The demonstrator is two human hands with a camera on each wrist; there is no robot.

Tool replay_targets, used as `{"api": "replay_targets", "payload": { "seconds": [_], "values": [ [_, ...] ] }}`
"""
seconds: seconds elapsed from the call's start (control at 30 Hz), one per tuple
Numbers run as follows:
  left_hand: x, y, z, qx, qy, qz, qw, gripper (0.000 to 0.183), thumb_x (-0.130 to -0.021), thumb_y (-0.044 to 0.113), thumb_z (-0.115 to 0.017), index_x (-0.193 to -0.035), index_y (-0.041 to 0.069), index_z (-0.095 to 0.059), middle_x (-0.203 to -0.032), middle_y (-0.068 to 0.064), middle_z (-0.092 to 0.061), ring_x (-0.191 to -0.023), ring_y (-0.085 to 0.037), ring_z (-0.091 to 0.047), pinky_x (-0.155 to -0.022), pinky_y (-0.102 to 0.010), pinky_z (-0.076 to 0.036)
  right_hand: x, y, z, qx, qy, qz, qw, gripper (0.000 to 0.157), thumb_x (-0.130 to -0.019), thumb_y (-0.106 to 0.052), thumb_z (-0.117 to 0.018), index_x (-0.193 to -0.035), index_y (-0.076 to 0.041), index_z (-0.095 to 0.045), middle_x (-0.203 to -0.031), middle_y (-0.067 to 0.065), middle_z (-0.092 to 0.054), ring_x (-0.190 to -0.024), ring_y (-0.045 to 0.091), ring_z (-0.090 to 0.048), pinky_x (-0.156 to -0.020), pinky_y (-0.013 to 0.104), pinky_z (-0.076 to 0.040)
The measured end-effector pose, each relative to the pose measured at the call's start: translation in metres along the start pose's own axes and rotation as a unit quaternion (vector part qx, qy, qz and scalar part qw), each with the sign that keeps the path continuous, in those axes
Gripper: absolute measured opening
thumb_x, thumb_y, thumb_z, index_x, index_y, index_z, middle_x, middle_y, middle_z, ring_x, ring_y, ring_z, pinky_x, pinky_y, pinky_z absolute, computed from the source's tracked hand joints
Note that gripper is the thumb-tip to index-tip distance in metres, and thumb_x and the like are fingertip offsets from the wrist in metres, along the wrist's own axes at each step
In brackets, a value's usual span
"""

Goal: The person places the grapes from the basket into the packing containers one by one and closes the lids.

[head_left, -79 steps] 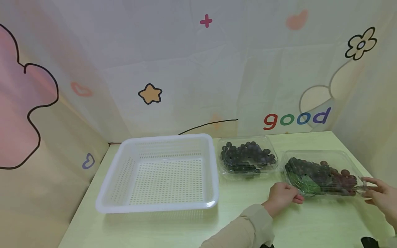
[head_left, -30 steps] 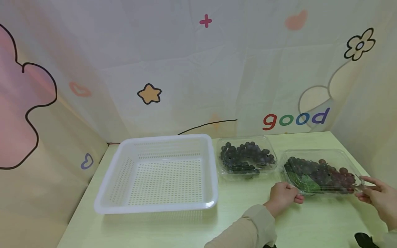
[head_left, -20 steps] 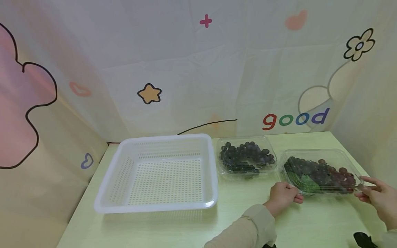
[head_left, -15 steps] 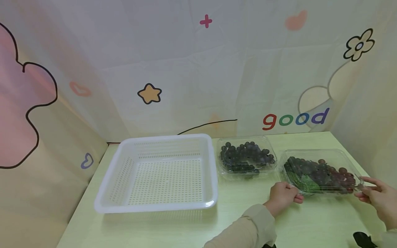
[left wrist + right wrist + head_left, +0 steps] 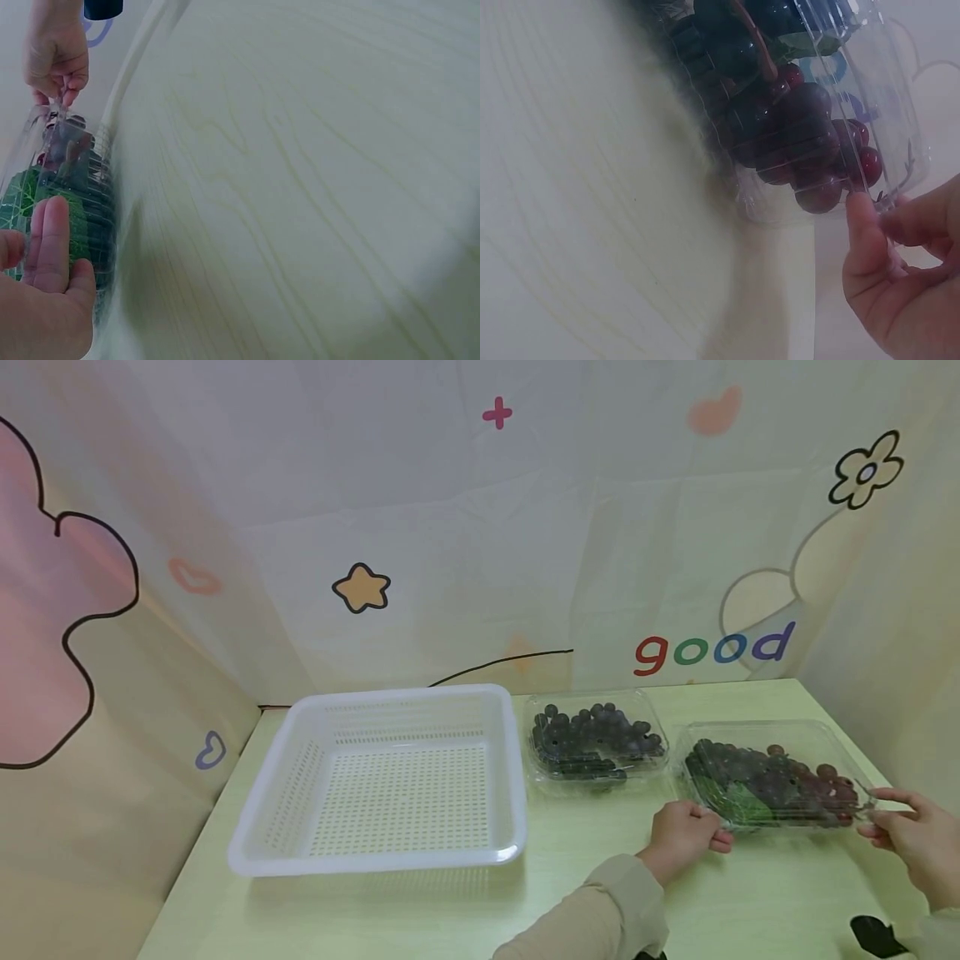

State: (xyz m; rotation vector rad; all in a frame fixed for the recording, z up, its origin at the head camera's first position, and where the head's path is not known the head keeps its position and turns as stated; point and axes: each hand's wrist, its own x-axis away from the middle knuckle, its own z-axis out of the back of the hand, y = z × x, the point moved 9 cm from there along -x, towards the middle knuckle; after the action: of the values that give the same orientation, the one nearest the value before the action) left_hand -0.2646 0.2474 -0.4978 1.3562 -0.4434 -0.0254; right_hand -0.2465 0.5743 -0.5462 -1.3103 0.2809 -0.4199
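Observation:
A clear plastic clamshell box [image 5: 810, 735] of dark and reddish grapes [image 5: 780, 781], with a green leaf [image 5: 742, 802] showing at its near left, is at the right of the table. My left hand [image 5: 684, 831] holds its near left corner; in the left wrist view two fingers [image 5: 52, 240] lie along its side. At the near right corner my right hand [image 5: 911, 835] pinches the rim between thumb and fingers, seen close in the right wrist view beside reddish grapes [image 5: 817, 165]. The lid lies down over the fruit.
A second clear box [image 5: 645, 706] of dark grapes stands just left, farther back. A white perforated plastic basket [image 5: 517, 777] takes up the table's left half. A printed cloth [image 5: 450, 527] hangs behind and along the sides of the pale wooden table [image 5: 390, 927].
My right hand has shifted slightly left and closed its fingers onto the box's corner. My left hand stays at the other corner, and the box has barely moved.

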Motion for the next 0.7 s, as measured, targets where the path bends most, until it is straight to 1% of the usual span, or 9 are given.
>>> {"api": "replay_targets", "payload": {
  "seconds": [0.1, 0.17, 0.3, 0.33, 0.37, 0.47, 0.5, 0.6, 0.7],
  "values": [
    [0.001, 0.0, -0.001, -0.001, -0.005, 0.002, 1.0, 0.014, -0.084, 0.018, -0.055, -0.073, 0.012, -0.061, -0.062, -0.003, -0.067, -0.059, -0.015, -0.065, -0.056, -0.02, -0.042, -0.001, -0.003, -0.001, -0.007, 0.001, 0.004, 1.0, 0.034, -0.088, -0.001, -0.041, -0.088, -0.034, -0.046, -0.059, -0.016, -0.057, -0.046, 0.006, -0.058, -0.043, 0.021, -0.044],
    [0.002, 0.0, -0.001, -0.004, -0.008, 0.003, 1.0, 0.014, -0.084, 0.019, -0.055, -0.074, 0.013, -0.062, -0.063, -0.003, -0.067, -0.059, -0.015, -0.065, -0.061, -0.02, -0.044, 0.0, -0.006, -0.001, -0.025, 0.007, 0.003, 1.0, 0.033, -0.087, 0.0, -0.042, -0.087, -0.033, -0.048, -0.059, -0.016, -0.057, -0.045, 0.006, -0.058, -0.042, 0.021, -0.044],
    [0.002, 0.0, 0.0, -0.016, -0.015, 0.002, 0.9998, 0.015, -0.084, 0.024, -0.057, -0.074, 0.014, -0.062, -0.063, -0.002, -0.067, -0.06, -0.015, -0.065, -0.07, -0.022, -0.047, 0.01, -0.021, -0.005, -0.013, 0.039, -0.016, 0.999, 0.034, -0.087, -0.001, -0.041, -0.084, -0.035, -0.049, -0.057, -0.018, -0.055, -0.044, 0.005, -0.056, -0.04, 0.023, -0.044],
    [0.002, -0.001, 0.0, -0.021, -0.018, 0.002, 0.9996, 0.016, -0.084, 0.026, -0.057, -0.073, 0.015, -0.061, -0.063, -0.001, -0.066, -0.06, -0.015, -0.065, -0.071, -0.023, -0.047, 0.014, -0.025, -0.007, -0.018, 0.041, -0.018, 0.999, 0.035, -0.087, -0.001, -0.041, -0.083, -0.035, -0.049, -0.057, -0.018, -0.054, -0.043, 0.005, -0.055, -0.039, 0.023, -0.044],
    [0.002, -0.001, 0.001, -0.024, -0.022, 0.002, 0.9995, 0.017, -0.084, 0.027, -0.057, -0.073, 0.015, -0.061, -0.063, -0.001, -0.066, -0.06, -0.015, -0.065, -0.072, -0.024, -0.047, 0.018, -0.03, -0.009, -0.005, 0.046, -0.025, 0.999, 0.034, -0.088, -0.002, -0.04, -0.084, -0.036, -0.047, -0.058, -0.019, -0.053, -0.044, 0.004, -0.055, -0.04, 0.023, -0.045],
    [0.001, -0.003, 0.001, -0.035, -0.033, 0.003, 0.9989, 0.02, -0.084, 0.032, -0.057, -0.073, 0.016, -0.06, -0.064, 0.0, -0.066, -0.06, -0.015, -0.064, -0.073, -0.027, -0.048, 0.017, -0.024, -0.009, -0.011, 0.033, -0.021, 0.999, 0.032, -0.087, -0.004, -0.039, -0.087, -0.035, -0.044, -0.058, -0.02, -0.053, -0.044, 0.005, -0.055, -0.041, 0.022, -0.046],
    [0.0, -0.004, 0.0, -0.038, -0.036, 0.003, 0.9986, 0.021, -0.084, 0.033, -0.057, -0.073, 0.016, -0.061, -0.064, 0.0, -0.066, -0.061, -0.015, -0.064, -0.073, -0.028, -0.048, 0.014, -0.02, -0.009, -0.025, 0.024, -0.018, 0.999, 0.031, -0.087, -0.004, -0.039, -0.088, -0.035, -0.044, -0.059, -0.02, -0.055, -0.044, 0.006, -0.056, -0.041, 0.023, -0.046],
    [0.0, -0.005, 0.0, -0.048, -0.042, 0.005, 0.9979, 0.025, -0.084, 0.037, -0.055, -0.074, 0.015, -0.062, -0.066, 0.001, -0.066, -0.061, -0.015, -0.062, -0.073, -0.028, -0.048, 0.007, -0.006, -0.007, -0.04, 0.004, -0.014, 0.999, 0.022, -0.089, -0.011, -0.039, -0.089, -0.033, -0.043, -0.06, -0.02, -0.056, -0.044, 0.008, -0.057, -0.042, 0.022, -0.047],
    [0.002, -0.004, 0.001, -0.063, -0.044, 0.01, 0.997, 0.029, -0.085, 0.04, -0.052, -0.077, 0.014, -0.063, -0.067, 0.001, -0.066, -0.061, -0.015, -0.061, -0.073, -0.029, -0.047, 0.009, -0.009, -0.007, -0.019, 0.004, -0.019, 1.0, 0.011, -0.093, -0.022, -0.037, -0.089, -0.032, -0.042, -0.061, -0.023, -0.054, -0.046, 0.006, -0.058, -0.044, 0.022, -0.047]
  ]
}}
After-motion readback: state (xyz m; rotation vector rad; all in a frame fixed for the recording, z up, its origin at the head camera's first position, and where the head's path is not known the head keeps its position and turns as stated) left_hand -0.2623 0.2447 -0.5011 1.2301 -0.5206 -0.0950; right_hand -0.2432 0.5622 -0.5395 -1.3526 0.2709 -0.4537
